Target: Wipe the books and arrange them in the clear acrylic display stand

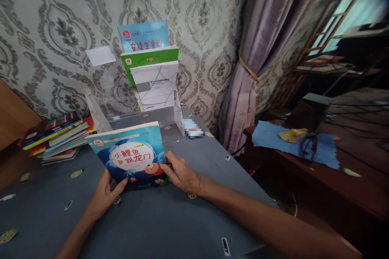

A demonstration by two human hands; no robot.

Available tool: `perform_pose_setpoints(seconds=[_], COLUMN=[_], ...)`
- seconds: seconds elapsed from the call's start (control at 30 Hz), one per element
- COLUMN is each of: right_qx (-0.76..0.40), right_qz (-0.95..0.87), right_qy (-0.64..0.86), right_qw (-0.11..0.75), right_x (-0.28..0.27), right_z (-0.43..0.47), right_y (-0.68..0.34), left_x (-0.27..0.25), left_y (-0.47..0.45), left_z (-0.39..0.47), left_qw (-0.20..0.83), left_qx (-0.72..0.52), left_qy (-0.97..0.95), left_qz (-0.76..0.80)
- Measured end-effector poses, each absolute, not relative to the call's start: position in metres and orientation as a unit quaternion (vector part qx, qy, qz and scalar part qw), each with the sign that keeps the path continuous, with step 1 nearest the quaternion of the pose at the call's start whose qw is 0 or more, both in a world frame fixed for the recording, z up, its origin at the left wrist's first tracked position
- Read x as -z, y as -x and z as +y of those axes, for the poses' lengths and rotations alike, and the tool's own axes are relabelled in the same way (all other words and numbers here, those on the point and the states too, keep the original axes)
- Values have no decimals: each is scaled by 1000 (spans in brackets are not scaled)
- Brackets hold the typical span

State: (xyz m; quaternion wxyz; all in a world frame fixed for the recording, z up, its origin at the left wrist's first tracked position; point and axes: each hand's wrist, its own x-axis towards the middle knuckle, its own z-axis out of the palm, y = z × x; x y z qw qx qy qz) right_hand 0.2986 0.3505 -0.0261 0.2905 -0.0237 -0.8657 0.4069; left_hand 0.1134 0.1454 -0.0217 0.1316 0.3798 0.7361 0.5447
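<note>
- Pinching the blue picture book (132,162) from both sides, right? Got a read on the fingers?
- Yep. Gripping the lower left with the left hand (106,194), thumb flat on the cover, and the right edge with the right hand (184,174), thumb on the front too. Can't tell whether spread or pressed together behind the book, tbh.
- Pointing which way?
- Facing up at the camera, title right way up, top edge toward the clear stand (97,115), tipped a bit counterclockwise. Looking wider than tall from this slant, so wouldn't swear to the long axis. Held over the grey tablecloth (197,226), just in front of the stand; can't make out any contact with the cloth.
- Missing anything further out?
- Blocking part of the stand with the book. Behind that, hiding most of a green book (152,54) with a white book (156,93), plus the lower half of a light-blue book (146,34). Also spotting a book pile (60,137) at left, mostly edges, and a pixelated item (192,128), unreadable. Losing both forearms (234,202) at the bottom of the frame.
</note>
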Motion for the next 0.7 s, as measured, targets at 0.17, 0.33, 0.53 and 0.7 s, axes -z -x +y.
perform_pose_setpoints(seconds=[0.17, 0.33, 0.53, 0.7], right_qx=[-393, -385, -432, -493], right_qz=[-876, -882, -854, -803], right_qy=[42, 70, 91, 98], right_qw=[278, 263, 275, 321], right_x=[26, 30, 31, 27], right_z=[351, 352, 354, 373], right_y=[-301, -303, -299, -289], left_x=[24, 36, 56, 42], left_y=[-115, -113, -114, -120], left_z=[146, 147, 159, 184], left_qw=[135, 142, 122, 177], left_qx=[-562, -578, -617, -629], left_qy=[-359, -323, -283, -294], left_qz=[733, 736, 724, 698])
